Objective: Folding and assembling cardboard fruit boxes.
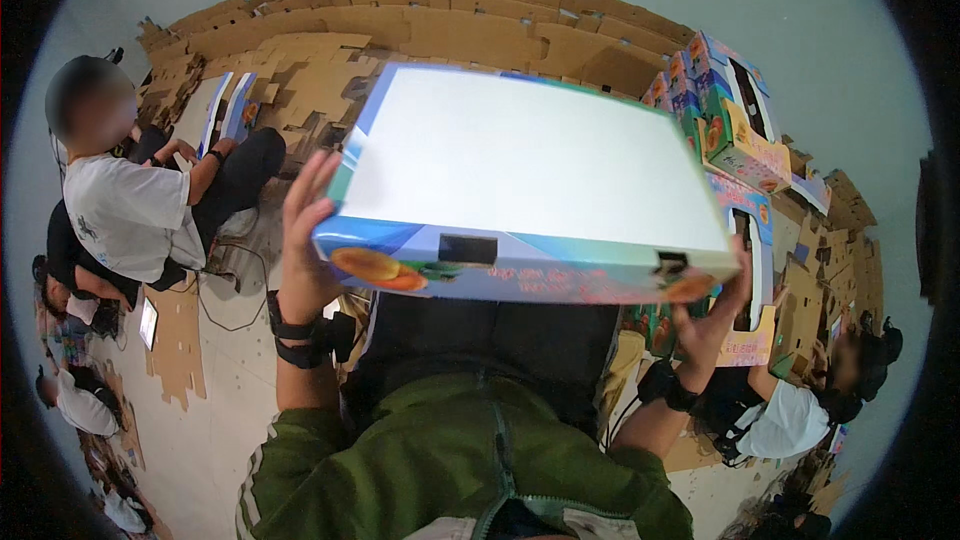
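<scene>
A printed cardboard box [525, 157] is held up over my lap between both hands. Its broad white face is turned up toward me, and the near side carries fruit pictures, writing and two dark cut-out slots. My left hand [306, 240] grips the left end, fingers spread along the edge. At the near right corner my right hand [709, 315] holds the box, its fingers partly hidden behind it. Each of my wrists wears a black strap. The underside of the box is out of sight.
Printed fruit boxes [739, 112] are stacked at the right, with another box [750, 270] below. Flattened cardboard [465, 26] lines the wall and covers the floor ahead. A person [127, 202] sits at the left handling a box; another person [787, 420] sits at the right. A cable [262, 270] lies on the floor.
</scene>
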Action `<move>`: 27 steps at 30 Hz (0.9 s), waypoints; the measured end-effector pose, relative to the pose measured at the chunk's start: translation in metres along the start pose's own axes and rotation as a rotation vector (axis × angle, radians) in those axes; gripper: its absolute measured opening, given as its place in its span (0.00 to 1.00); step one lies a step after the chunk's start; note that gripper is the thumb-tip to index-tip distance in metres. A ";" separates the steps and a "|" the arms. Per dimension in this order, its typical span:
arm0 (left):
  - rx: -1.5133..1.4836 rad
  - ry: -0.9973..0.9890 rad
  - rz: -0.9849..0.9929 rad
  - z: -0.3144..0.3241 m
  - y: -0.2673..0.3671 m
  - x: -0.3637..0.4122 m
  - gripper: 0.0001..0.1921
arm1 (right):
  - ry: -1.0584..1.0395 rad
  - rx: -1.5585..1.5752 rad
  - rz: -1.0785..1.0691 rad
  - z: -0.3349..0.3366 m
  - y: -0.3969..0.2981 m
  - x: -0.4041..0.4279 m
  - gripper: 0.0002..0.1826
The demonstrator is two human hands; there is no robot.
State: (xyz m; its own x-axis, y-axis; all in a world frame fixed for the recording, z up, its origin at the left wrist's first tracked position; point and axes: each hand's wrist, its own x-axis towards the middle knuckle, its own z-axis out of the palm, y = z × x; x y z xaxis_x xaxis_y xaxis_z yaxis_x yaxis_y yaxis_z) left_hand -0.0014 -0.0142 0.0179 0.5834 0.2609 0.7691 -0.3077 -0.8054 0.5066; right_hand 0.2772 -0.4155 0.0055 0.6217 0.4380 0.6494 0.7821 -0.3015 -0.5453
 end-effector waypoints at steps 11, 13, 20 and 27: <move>-0.201 -0.394 -0.513 -0.004 0.007 -0.036 0.52 | -0.178 0.201 0.191 0.019 0.011 -0.047 0.28; -0.374 -0.266 -0.607 0.002 -0.002 -0.035 0.46 | -0.089 0.456 0.294 0.022 0.018 -0.042 0.19; -0.790 -0.207 -1.308 0.020 -0.041 -0.023 0.37 | -0.312 0.791 0.803 0.038 0.033 -0.010 0.23; -0.598 -0.222 -0.835 0.004 -0.084 -0.048 0.49 | -0.152 0.977 0.608 0.043 0.047 -0.026 0.45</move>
State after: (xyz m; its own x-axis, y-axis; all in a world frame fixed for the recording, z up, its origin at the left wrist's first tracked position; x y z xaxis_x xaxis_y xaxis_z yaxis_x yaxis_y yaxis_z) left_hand -0.0006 0.0384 -0.0629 0.8872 0.4604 0.0291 -0.0304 -0.0046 0.9995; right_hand 0.2963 -0.4046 -0.0600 0.8199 0.5628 0.1054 -0.0514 0.2556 -0.9654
